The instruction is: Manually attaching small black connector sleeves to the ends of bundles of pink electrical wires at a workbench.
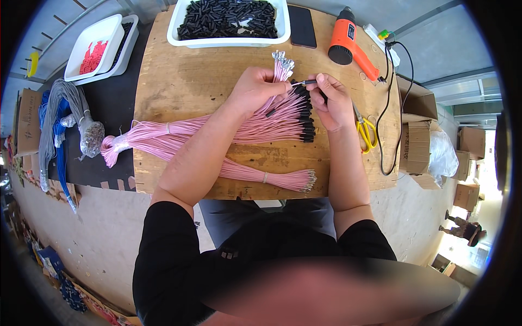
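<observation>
My left hand (265, 88) is closed around a bunch of pink wires, whose silvery metal terminals (283, 64) stick up above the fingers. Between thumb and fingers, my right hand (333, 100) pinches a short black sleeve (310, 82), lined up with the tip of one wire coming from the left hand. Under both hands lie pink wires (261, 129) fanned out, many ending in black sleeves (308, 117). Nearer to me is a tied pink bundle (266, 177) with bare metal ends. All the pink wires gather at a wrapped end (117, 143) on the left.
A white tub (228, 43) of black sleeves stands at the back, beside a dark flat device (302, 27). An orange heat gun (348, 41), its black cord (411, 70) and yellow-handled scissors (366, 133) lie right. Left are grey wire bundles (68, 98) and a white tray (111, 32) with red pieces.
</observation>
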`<state>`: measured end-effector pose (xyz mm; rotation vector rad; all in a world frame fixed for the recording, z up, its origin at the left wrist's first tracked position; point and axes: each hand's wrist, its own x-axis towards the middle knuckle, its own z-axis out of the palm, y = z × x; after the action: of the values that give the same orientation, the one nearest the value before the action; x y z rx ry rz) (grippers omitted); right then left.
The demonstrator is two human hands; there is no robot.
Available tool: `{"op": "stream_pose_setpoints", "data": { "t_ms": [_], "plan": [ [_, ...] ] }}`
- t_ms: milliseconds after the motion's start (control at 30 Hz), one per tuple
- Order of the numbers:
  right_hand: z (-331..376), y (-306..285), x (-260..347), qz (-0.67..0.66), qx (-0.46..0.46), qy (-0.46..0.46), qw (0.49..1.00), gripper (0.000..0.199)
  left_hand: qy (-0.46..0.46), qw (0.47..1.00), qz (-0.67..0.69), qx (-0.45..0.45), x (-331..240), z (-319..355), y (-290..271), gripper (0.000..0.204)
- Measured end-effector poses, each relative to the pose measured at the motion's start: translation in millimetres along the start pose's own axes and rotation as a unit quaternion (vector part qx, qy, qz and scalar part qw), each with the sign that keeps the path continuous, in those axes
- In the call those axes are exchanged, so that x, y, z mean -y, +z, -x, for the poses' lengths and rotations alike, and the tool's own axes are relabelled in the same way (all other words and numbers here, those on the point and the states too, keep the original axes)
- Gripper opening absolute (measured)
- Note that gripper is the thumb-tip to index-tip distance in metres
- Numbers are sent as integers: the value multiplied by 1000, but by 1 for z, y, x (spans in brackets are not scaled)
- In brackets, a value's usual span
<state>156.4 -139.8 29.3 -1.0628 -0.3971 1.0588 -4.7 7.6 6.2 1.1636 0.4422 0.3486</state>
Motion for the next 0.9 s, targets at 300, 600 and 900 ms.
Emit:
{"op": "stream_pose_setpoints", "data": {
  "t_ms": [300,600,900],
  "plan": [
    [2,7,-2,0,37,20,999,23,-13,1000,24,5,-1,1,-1,15],
    [4,9,-5,31,18,-14,999,18,-15,999,36,8,0,2,0,17],
    [28,47,-12,584,149,-274,749,17,-24,1000,-6,-17,5,-6,-3,20]
  ]
}}
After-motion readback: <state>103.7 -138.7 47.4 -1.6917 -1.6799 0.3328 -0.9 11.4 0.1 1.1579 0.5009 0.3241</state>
